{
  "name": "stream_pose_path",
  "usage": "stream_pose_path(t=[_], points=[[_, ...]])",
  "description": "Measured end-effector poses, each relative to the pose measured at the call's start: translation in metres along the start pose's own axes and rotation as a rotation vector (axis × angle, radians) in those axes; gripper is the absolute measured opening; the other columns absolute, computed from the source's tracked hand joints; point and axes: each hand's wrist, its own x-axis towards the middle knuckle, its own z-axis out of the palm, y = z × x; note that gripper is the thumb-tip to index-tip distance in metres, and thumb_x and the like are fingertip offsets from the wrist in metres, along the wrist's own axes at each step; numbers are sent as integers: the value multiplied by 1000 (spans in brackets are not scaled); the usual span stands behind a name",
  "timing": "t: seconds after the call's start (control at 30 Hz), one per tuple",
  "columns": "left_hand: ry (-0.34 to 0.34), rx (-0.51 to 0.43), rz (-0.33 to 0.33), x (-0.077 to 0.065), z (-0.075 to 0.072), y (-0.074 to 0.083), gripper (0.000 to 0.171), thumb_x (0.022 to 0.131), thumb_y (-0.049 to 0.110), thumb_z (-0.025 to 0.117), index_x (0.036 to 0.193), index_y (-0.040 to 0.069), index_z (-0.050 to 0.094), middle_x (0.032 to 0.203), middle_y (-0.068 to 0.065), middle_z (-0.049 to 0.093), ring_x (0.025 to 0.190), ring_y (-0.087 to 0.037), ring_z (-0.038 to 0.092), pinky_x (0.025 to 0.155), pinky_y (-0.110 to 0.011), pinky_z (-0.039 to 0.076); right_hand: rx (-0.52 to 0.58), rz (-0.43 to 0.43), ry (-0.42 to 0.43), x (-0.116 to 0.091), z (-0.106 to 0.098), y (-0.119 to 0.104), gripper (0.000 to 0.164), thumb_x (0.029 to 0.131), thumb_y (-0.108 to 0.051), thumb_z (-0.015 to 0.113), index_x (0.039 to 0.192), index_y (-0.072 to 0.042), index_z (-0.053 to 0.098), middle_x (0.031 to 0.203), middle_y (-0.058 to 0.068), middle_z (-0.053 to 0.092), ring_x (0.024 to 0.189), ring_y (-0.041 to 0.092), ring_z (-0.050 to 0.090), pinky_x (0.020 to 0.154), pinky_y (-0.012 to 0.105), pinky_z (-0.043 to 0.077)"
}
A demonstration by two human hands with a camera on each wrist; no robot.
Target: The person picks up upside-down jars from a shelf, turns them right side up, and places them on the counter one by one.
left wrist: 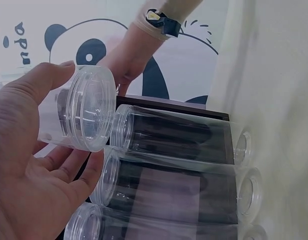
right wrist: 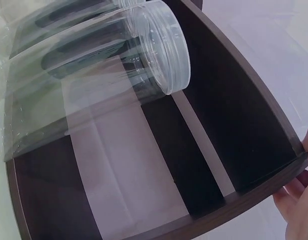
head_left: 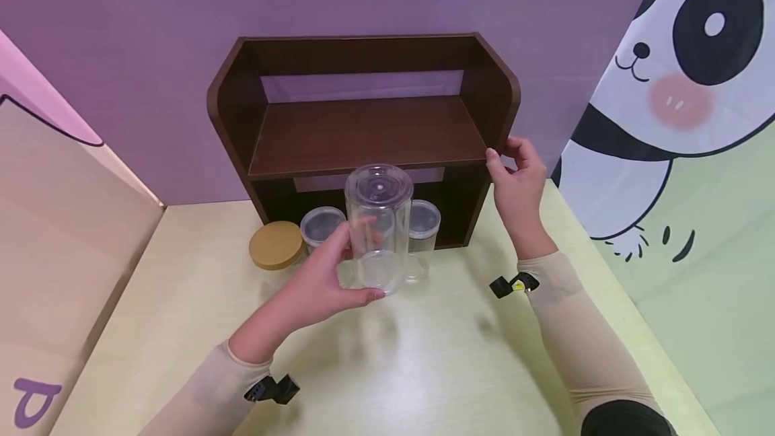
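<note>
My left hand [head_left: 329,281] grips a clear plastic jar [head_left: 393,227], thumb on one side and fingers on the other. The jar is upside down: its plain base faces up, and in the left wrist view its threaded lid end [left wrist: 91,107] points toward the table. Raised in front of the dark brown two-tier shelf [head_left: 363,133], it hides part of the lower tier. My right hand [head_left: 521,187] pinches the front edge of the shelf's right side panel between thumb and fingers. In the right wrist view, that hand [right wrist: 296,210] shows only at the right border.
Clear-lidded jars stand upright at the shelf's lower tier, one left [head_left: 323,222] and one right [head_left: 424,221] of the held jar. A jar with a tan lid [head_left: 276,245] stands at the lower left. The pale table [head_left: 412,369] meets a purple backdrop [head_left: 151,86] behind.
</note>
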Motion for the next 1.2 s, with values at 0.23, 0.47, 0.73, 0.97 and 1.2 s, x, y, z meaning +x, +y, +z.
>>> stream_pose_path(t=[0.23,0.47,0.73,0.97,1.2], points=[[0,6,24,-4,1,-5,100,81,9,100,162,17,42,152,-2,63,143,-21,59,115,-46,54,38,-13,-17,-5,-6,-5,33,105,-14,78,135,-2,72,126,7,74,116,18,68,99,27,61],[-16,-15,30,-5,5,-9,87,81,7,99,151,15,49,154,-3,60,143,-22,58,116,-45,54,110,-110,84,-23,-14,-16,31,105,-5,72,132,9,64,127,11,67,120,26,66,98,28,55],[-43,2,-9,-9,9,-12,98,82,9,99,162,18,43,153,1,63,144,-21,58,119,-50,51,181,-233,-104,-46,-14,-45,21,105,1,67,123,12,66,117,15,67,110,26,67,96,29,57],[-77,-19,-48,-12,15,-16,97,83,10,97,163,23,43,156,4,59,143,-20,58,121,-49,49,266,-305,-489,-60,-3,-73,38,105,-8,70,135,15,64,131,22,63,119,35,65,104,36,56],[-114,-5,-58,-10,18,-19,96,84,14,98,162,20,44,160,5,54,145,-17,54,121,-48,49,239,-297,-739,-70,9,-94,68,105,-48,76,148,3,60,144,11,62,131,34,61,111,41,54]])
